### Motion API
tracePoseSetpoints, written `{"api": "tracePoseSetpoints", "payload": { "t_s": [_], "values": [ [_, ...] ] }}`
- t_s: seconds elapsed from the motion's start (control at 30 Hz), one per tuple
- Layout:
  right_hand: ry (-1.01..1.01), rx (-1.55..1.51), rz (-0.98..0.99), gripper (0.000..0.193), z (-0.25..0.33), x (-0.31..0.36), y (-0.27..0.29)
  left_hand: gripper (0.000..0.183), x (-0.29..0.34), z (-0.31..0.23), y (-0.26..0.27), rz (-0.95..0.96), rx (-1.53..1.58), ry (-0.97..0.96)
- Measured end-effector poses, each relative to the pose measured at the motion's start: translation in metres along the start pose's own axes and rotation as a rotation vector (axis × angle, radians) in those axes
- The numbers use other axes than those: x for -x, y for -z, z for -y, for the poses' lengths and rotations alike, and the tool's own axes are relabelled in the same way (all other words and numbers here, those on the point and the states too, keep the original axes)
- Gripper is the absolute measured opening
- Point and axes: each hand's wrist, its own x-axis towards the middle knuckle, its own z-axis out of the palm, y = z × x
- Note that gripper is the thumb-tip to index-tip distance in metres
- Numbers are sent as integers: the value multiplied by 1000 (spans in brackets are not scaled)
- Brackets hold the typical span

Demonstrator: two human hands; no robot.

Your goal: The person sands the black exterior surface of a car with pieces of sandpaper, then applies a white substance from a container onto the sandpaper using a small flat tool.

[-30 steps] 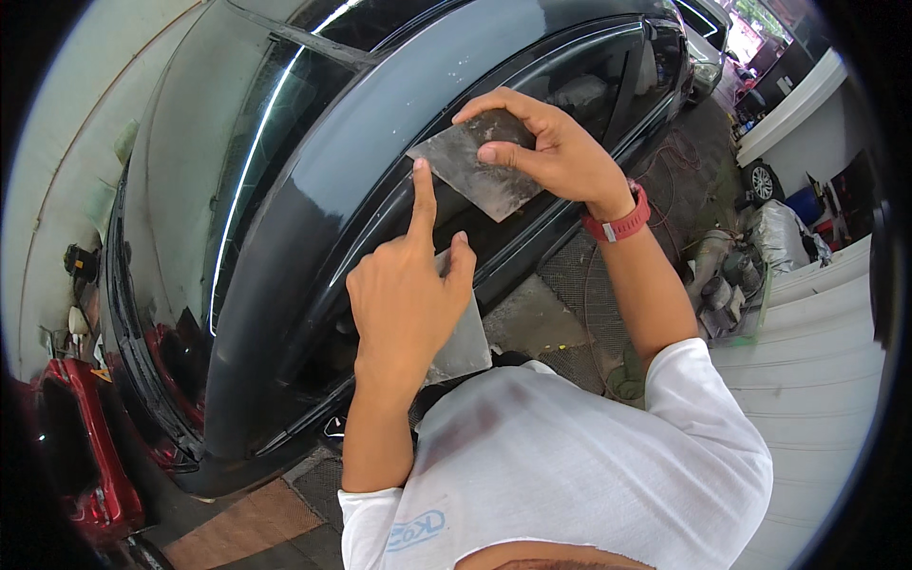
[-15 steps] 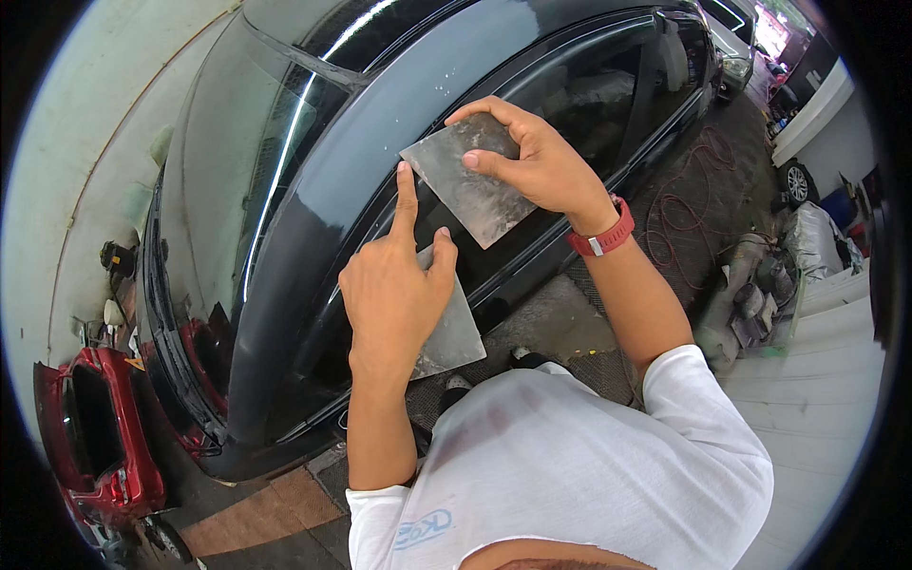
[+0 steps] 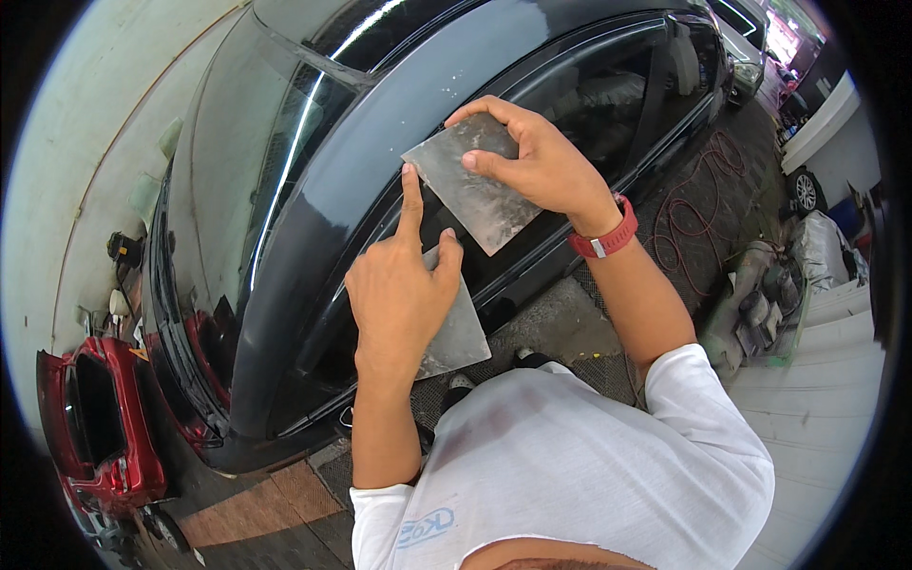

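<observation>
My right hand (image 3: 554, 180) grips a thin grey square plate (image 3: 480, 204) with dull smudges, thumb on top and index finger along the far edge. A second thin grey square plate (image 3: 463, 331) is in my left hand (image 3: 404, 290), mostly covered by that hand. The left index finger stretches out, its tip at the left corner of the first plate. Both hands are over the side windows of a dark car (image 3: 328, 204). Its roof rail beside them has a dull grey patch with small white specks.
A red car body part (image 3: 142, 442) stands at lower left. To the right, a red hose (image 3: 679, 223) coils on the floor near a loose wheel (image 3: 805, 193) and a plastic-covered heap of parts (image 3: 755, 304). Another car (image 3: 746, 71) is at the far right.
The view has shifted slightly, so the surroundings sit a little differently. Both hands keep their hold on the plates, and the left index finger stays at the plate's corner.
</observation>
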Motion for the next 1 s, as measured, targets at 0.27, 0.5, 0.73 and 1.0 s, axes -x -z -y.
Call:
{"api": "tracePoseSetpoints", "payload": {
  "t_s": [0.27,0.5,0.73,1.0],
  "values": [
    [118,52,137,33,8,-4,6,80,8,2,0,-38,-13,-49],
    [-19,-65,-8,34,-8,30,23,81,5,-8,1,-43,-84,-42],
    [-97,-192,-98,36,-21,60,29,79,-10,-7,0,-75,-260,-3],
    [-97,-278,-156,36,-27,73,37,84,-3,-7,3,-114,-325,-10]
  ]
}}
